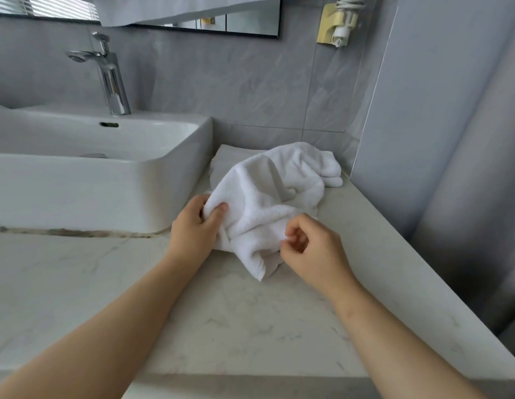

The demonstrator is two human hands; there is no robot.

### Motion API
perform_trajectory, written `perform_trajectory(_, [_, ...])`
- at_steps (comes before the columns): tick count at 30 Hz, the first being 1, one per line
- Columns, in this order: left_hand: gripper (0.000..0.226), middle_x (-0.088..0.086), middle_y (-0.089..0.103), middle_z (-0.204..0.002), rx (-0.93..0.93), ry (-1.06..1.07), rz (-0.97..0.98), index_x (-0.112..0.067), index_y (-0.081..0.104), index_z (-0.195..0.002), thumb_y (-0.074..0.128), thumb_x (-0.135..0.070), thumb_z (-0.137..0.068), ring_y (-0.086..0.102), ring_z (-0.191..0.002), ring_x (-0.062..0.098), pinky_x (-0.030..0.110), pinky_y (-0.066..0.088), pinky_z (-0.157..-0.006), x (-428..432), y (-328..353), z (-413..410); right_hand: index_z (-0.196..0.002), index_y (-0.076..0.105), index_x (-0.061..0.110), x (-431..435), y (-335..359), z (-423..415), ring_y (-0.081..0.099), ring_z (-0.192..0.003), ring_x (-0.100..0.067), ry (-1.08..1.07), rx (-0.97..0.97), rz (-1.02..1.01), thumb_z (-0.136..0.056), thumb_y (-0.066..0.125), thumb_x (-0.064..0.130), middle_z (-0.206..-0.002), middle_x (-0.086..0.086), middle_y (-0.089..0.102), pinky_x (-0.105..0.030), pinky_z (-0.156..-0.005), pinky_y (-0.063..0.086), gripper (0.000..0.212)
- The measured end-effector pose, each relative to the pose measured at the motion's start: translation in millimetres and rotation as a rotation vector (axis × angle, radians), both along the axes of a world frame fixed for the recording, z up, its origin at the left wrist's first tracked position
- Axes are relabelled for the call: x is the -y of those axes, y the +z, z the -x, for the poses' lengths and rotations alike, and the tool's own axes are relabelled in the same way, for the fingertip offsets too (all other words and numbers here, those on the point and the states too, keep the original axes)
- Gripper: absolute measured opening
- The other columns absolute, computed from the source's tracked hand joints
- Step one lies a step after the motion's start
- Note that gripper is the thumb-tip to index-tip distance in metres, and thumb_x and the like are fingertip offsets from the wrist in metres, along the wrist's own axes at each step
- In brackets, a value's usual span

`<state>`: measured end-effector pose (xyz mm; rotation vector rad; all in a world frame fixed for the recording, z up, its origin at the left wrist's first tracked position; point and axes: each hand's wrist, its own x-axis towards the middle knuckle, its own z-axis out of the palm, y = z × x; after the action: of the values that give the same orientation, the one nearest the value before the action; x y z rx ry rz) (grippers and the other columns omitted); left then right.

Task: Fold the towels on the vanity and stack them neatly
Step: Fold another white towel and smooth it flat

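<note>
Your left hand (196, 223) grips the bunched white towel (267, 191) | right hand (311, 246) curled alongside, grip unclear | find corners, spread flat

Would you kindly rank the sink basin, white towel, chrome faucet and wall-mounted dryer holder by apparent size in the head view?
1. sink basin
2. white towel
3. chrome faucet
4. wall-mounted dryer holder, though the frame's top edge crops it and it sits farther off, so its place is unsure.
</note>
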<state>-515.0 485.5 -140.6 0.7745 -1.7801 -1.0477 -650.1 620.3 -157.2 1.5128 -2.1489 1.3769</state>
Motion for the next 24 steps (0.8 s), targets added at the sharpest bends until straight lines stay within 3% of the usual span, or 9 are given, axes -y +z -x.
perform_trajectory(3, [0.009,-0.007,0.064,-0.084,-0.157,-0.174,-0.214,-0.029,0.059,-0.092,0.062,-0.036,-0.087,0.06,-0.078,0.01,0.023,0.046,-0.069,-1.1,3.0,-2.9,-0.097,0.062,0.016,7.0,-2.5,4.8,0.054,-0.093,-0.01,0.1,-0.052,-0.112,-0.067,0.066,0.018,-0.094,0.017,0.054,-0.031,-0.083,0.048,0.03])
perform_trajectory(5, [0.034,-0.001,0.069,-0.098,-0.211,-0.38,-0.305,-0.026,0.062,-0.105,0.066,-0.042,-0.075,0.066,-0.091,0.015,0.03,0.051,-0.08,-0.8,3.3,-3.8,-0.114,0.057,0.02,7.8,-2.5,8.1,0.049,-0.111,-0.012,0.1,-0.111,-0.194,-0.064,0.058,0.043,-0.114,0.013,0.054,-0.032,-0.095,0.042,0.055])
perform_trajectory(7, [0.053,-0.002,0.068,-0.11,-0.164,-0.535,-0.243,-0.023,0.059,-0.118,0.067,-0.039,-0.068,0.064,-0.102,0.011,0.024,0.049,-0.084,-1.4,2.1,-3.6,-0.126,0.05,0.028,6.9,-1.1,8.6,0.039,-0.121,-0.006,0.107,-0.079,-0.253,-0.062,0.055,0.051,-0.126,0.016,0.046,-0.027,-0.101,0.034,0.069])
perform_trajectory(9, [0.068,-0.009,0.062,-0.118,-0.039,-0.621,-0.133,-0.028,0.05,-0.126,0.068,-0.034,-0.061,0.059,-0.108,0.003,0.017,0.046,-0.086,-4.2,0.8,-2.9,-0.123,0.055,0.029,6.4,-1.6,8.1,0.042,-0.119,-0.006,0.107,-0.03,-0.21,-0.067,0.059,0.041,-0.123,0.016,0.047,-0.024,-0.099,0.037,0.058])
perform_trajectory(12, [0.082,-0.022,0.051,-0.123,0.209,-0.589,0.065,-0.039,0.033,-0.131,0.069,-0.027,-0.058,0.051,-0.111,-0.006,0.014,0.043,-0.088,-6.4,-3.0,-0.7,-0.106,0.07,0.019,5.3,1.3,9.4,0.054,-0.103,-0.008,0.035,0.15,-0.011,-0.082,0.057,0.009,-0.105,0.012,0.057,-0.011,-0.087,0.041,0.029])
perform_trajectory(15, [0.079,-0.019,0.055,-0.113,0.381,-0.298,0.273,-0.04,0.031,-0.137,0.073,-0.024,-0.071,0.055,-0.105,0.01,0.025,0.044,-0.088,-7.6,-4.7,1.9,-0.093,0.072,0.019,1.8,7.7,8.9,0.06,-0.094,-0.012,0.038,0.339,0.128,-0.089,0.049,-0.002,-0.093,0.01,0.066,-0.015,-0.082,0.045,0.031])
perform_trajectory(17, [0.065,-0.019,0.058,-0.102,0.279,-0.13,0.312,-0.035,0.042,-0.132,0.073,-0.021,-0.077,0.056,-0.096,0.007,0.018,0.041,-0.079,-7.6,-3.4,2.4,-0.084,0.069,0.028,-0.3,12.2,7.8,0.061,-0.087,-0.009,0.038,0.424,0.206,-0.091,0.048,0.0,-0.088,0.011,0.067,-0.022,-0.078,0.049,0.036])
perform_trajectory(20, [0.043,-0.031,0.056,-0.093,0.003,-0.025,0.317,-0.037,0.052,-0.111,0.071,-0.013,-0.08,0.053,-0.083,-0.014,0.0,0.037,-0.071,-7.0,2.6,-0.6,-0.078,0.064,0.029,-3.1,18.4,7.8,0.053,-0.066,0.004,-0.009,0.498,0.361,-0.092,0.044,0.001,-0.069,0.019,0.061,-0.014,-0.063,0.042,0.037])
perform_trajectory(24, [0.039,-0.024,0.058,-0.087,-0.364,0.144,0.229,-0.046,0.048,-0.094,0.067,-0.014,-0.084,0.053,-0.072,-0.011,0.005,0.041,-0.068,-14.1,14.6,-8.8,-0.067,0.061,0.031,-8.8,24.7,12.7,0.052,-0.062,0.009,-0.099,0.63,0.616,-0.094,0.045,0.005,-0.064,0.024,0.059,-0.01,-0.059,0.043,0.04])
